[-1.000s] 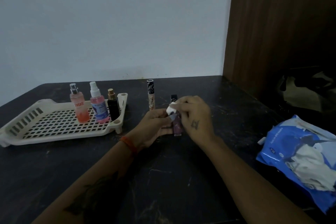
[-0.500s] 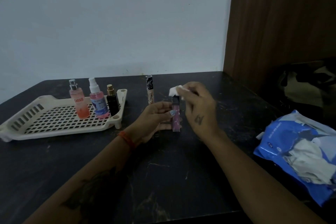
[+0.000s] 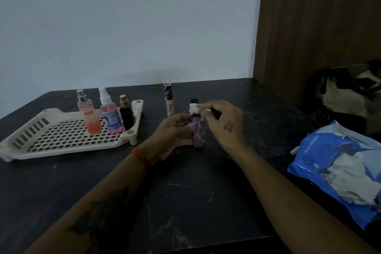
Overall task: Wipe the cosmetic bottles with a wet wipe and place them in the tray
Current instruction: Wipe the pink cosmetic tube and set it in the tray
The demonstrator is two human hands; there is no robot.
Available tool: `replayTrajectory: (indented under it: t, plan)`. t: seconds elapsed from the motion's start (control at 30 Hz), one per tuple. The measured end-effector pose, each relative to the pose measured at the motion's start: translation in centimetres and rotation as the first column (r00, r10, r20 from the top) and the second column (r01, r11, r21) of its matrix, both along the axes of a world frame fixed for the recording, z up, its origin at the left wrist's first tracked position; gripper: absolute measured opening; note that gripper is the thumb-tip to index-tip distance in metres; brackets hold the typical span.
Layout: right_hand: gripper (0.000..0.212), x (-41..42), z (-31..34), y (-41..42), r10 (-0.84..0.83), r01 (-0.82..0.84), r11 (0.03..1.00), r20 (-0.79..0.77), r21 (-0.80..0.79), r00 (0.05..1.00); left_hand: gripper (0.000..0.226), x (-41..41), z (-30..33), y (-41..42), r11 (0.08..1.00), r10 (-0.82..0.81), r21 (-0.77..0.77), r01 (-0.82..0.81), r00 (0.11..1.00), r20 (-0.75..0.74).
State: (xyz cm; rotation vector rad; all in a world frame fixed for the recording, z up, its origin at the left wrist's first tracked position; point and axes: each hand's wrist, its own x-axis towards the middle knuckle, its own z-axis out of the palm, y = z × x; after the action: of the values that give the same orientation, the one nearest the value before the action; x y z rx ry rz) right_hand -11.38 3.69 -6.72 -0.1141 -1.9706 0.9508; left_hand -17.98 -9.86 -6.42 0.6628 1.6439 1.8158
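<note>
Nearest the camera, two bare forearms reach forward over a dark, scratched table (image 3: 185, 202). At the right edge of the table lies one blue wet-wipe pack (image 3: 340, 169), its print too small to read, well apart from the hands.

Farther in, the left hand (image 3: 175, 132), an orange band (image 3: 142, 157) at its wrist, curls its fingers round a purple lip gloss tube (image 3: 196, 130) that stands upright with its base at the table. The right hand (image 3: 222, 122) pinches a small wad of white wet wipe (image 3: 194, 108) and presses it against the tube's black cap, so the wad and fingers hide part of the cap.

To the left sits one cream slotted tray (image 3: 61, 146). Three bottles stand upright in a row at its far right end: a pink perfume bottle (image 3: 89, 113) with a red label reading "ENGAGE", a pink spray bottle (image 3: 109, 112) with a white nozzle and a blue label I cannot read, and a black bottle (image 3: 126, 113) with a gold cap just beside the tray's corner post.

Beyond the hands, one beige concealer tube (image 3: 168, 100) with a black patterned cap stands alone on the table, between the tray and the held tube; its vertical lettering is not legible. Behind are a white wall (image 3: 127, 27) and, at right, a brown wood panel (image 3: 319, 16).
</note>
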Motion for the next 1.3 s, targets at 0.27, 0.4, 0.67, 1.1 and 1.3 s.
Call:
replayTrajectory:
  t: [0.27,0.4,0.67,1.1,1.3]
  plan:
    - [0.003,0.8,0.1,-0.4,0.099,-0.102,0.989,0.032,0.105,0.995,0.026,-0.5,-0.4,-0.4,0.997,0.002,0.071,-0.003,1.000,0.005]
    - [0.009,1.0,0.3,0.0,0.026,-0.026,1.000,-0.077,0.007,0.997,0.023,-0.4,-0.1,-0.4,0.997,0.005,0.079,-0.005,1.000,0.003]
    - [0.016,1.1,0.2,-0.3,0.084,-0.085,0.996,0.028,0.016,0.996,0.020,-0.7,-0.1,-0.6,0.998,0.027,0.060,-0.029,0.999,0.030]
    - [0.014,1.1,0.2,-0.6,0.215,-0.207,0.972,0.060,-0.108,0.975,0.017,-0.6,0.0,-0.7,0.994,0.030,0.102,-0.035,0.998,0.052]
    - [0.014,1.3,0.4,-0.2,0.156,-0.146,0.980,0.067,-0.134,0.986,0.013,-0.5,0.1,-0.5,0.994,0.049,0.099,-0.055,0.997,0.064]
